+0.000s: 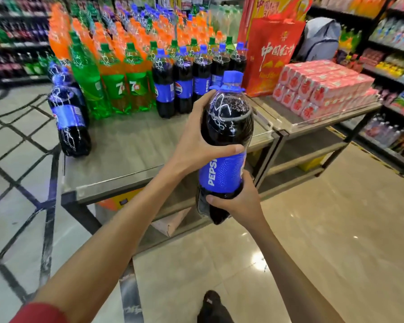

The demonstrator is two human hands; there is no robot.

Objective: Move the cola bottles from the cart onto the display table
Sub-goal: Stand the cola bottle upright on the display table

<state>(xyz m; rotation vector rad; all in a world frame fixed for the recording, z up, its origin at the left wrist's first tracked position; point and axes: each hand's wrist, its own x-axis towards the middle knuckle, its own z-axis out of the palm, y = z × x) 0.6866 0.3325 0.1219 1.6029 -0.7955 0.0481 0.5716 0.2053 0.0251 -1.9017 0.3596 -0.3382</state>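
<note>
Cola bottle [224, 145] held near upright, cap up, in the air just short of the tabletop's [131, 145] near right corner, with bare surface ahead-left; left hand [196, 141] fingers wrapped round its shoulder, right hand [233, 201] fingers curled under its base.

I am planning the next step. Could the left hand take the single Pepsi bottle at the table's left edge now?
Probably not yet: the left hand grips the held cola bottle near its top. The way itself looks free, across bare table to the single bottle.
</note>
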